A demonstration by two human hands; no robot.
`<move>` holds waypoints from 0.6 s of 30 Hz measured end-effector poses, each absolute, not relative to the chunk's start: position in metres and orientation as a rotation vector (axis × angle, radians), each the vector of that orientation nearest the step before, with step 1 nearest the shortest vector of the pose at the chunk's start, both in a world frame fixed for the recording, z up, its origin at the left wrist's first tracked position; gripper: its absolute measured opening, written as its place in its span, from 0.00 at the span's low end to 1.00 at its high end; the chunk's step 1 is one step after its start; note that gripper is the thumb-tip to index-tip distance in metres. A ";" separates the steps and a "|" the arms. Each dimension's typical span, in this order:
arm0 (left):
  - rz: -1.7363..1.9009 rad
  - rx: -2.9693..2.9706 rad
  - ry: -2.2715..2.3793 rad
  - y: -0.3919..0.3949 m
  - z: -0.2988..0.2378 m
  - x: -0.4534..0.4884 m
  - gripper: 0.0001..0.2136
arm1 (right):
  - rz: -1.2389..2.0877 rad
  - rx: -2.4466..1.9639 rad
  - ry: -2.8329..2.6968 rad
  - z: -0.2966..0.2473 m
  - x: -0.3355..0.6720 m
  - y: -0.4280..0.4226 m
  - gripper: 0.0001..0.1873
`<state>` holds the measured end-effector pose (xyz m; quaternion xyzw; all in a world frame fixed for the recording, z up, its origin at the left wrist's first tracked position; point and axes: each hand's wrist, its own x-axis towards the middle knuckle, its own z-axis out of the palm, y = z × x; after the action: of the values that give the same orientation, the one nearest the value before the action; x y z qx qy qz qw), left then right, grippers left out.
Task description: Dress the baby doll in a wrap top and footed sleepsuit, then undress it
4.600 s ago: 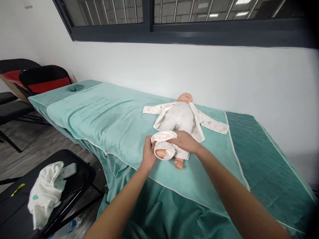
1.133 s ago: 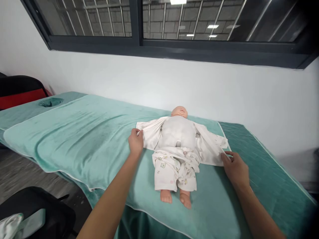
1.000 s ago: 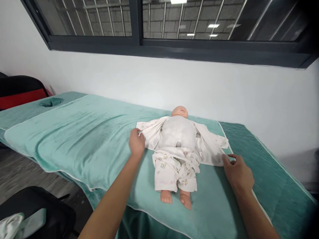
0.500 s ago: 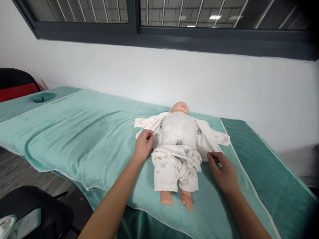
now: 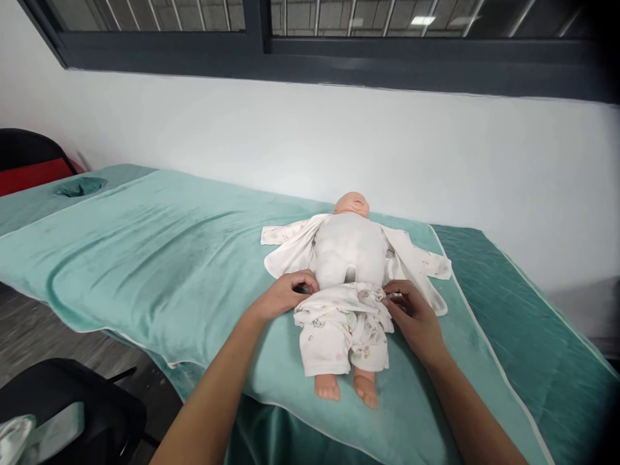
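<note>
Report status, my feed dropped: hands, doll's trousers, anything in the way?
Left hand and right hand each pinch the trousers at the waistband. Baby doll on its back, feet bare. Open jacket spread beside both hands.

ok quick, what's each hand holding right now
Left hand: closed, pinching the waistband of the trousers on the doll.
Right hand: closed, pinching the same waistband on the other side.

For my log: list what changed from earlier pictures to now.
The left hand and right hand left the jacket flaps, moved inward and pinched the trousers at the waist, either side. Earlier, the trousers were drawn up the legs. The doll, jacket and towel stayed put.
</note>
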<state>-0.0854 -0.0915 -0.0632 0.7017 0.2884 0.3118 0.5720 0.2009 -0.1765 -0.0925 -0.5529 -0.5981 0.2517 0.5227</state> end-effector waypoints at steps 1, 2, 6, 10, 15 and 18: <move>0.721 1.672 0.662 -0.091 -0.063 -0.086 0.03 | 0.618 -1.330 -1.429 -0.093 0.201 -0.176 0.10; 0.715 1.691 0.652 -0.091 -0.062 -0.087 0.03 | 0.629 -1.335 -1.427 -0.094 0.202 -0.176 0.11; 0.748 1.649 0.642 -0.090 -0.066 -0.088 0.06 | 0.641 -1.328 -1.437 -0.095 0.203 -0.176 0.11; 0.879 1.532 0.646 -0.090 -0.071 -0.086 0.09 | 0.720 -1.358 -1.429 -0.096 0.204 -0.175 0.11; 1.001 1.522 0.677 -0.089 -0.075 -0.082 0.08 | 0.738 -1.287 -1.504 -0.095 0.205 -0.172 0.08; 1.023 1.509 0.735 -0.089 -0.076 -0.082 0.08 | 0.688 -1.269 -1.544 -0.096 0.203 -0.172 0.08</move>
<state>-0.0815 -0.0887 -0.0764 0.6388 0.3112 0.4332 0.5544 0.2027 -0.1719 -0.0956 -0.5227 -0.6362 0.2834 0.4917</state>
